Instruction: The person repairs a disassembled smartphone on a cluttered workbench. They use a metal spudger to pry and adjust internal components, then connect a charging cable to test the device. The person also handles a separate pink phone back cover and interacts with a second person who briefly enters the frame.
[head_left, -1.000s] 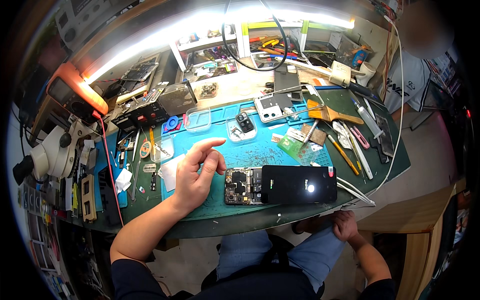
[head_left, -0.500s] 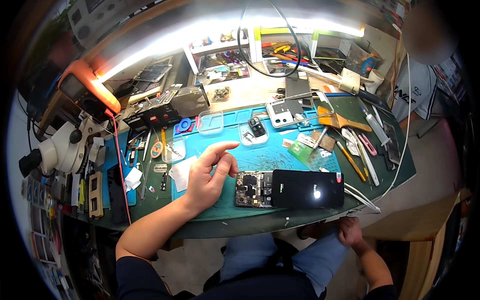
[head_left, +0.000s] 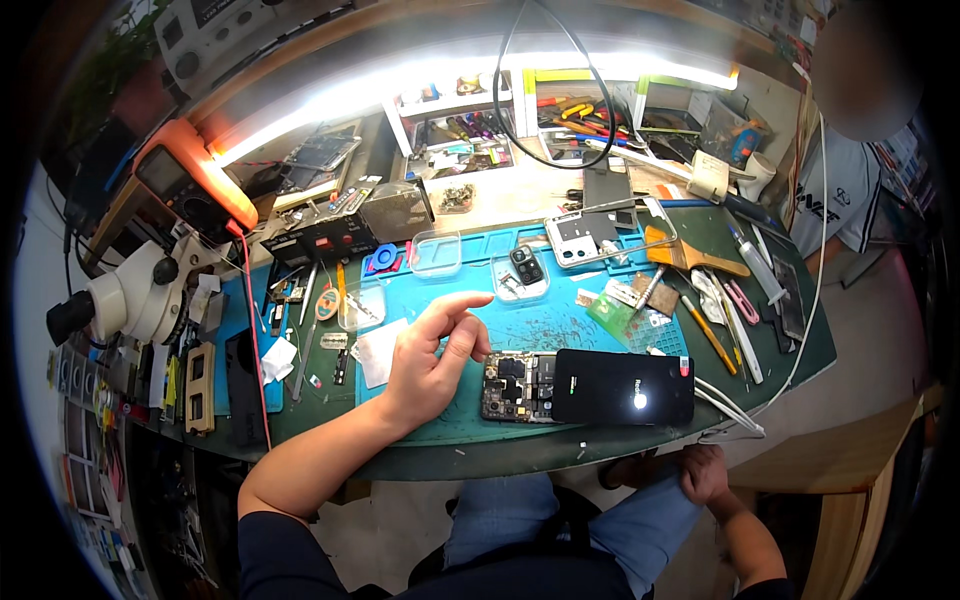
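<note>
On the blue mat (head_left: 470,320), my left hand (head_left: 435,365) hovers or rests just left of an opened phone (head_left: 518,385), fingers loosely bent and apart, index raised, holding nothing I can see. The phone's inner board shows at left. A black screen panel (head_left: 622,388) with a lit logo lies over its right part, with white cables (head_left: 728,410) beside it. My right hand (head_left: 703,475) is below the desk edge, curled over my knee. Above the phone sit a clear tray with a camera module (head_left: 524,265) and a white phone frame (head_left: 575,240).
An orange multimeter (head_left: 185,185), microscope (head_left: 120,295) and electrical box (head_left: 310,240) crowd the left. A brush (head_left: 700,257), syringe (head_left: 760,270) and pens lie at right. Tool shelves (head_left: 575,120) stand behind under a strip light. Another person (head_left: 830,190) is at the upper right.
The whole scene has shifted somewhat right and down in the view. My hands, the phone and the things around them show no other clear change.
</note>
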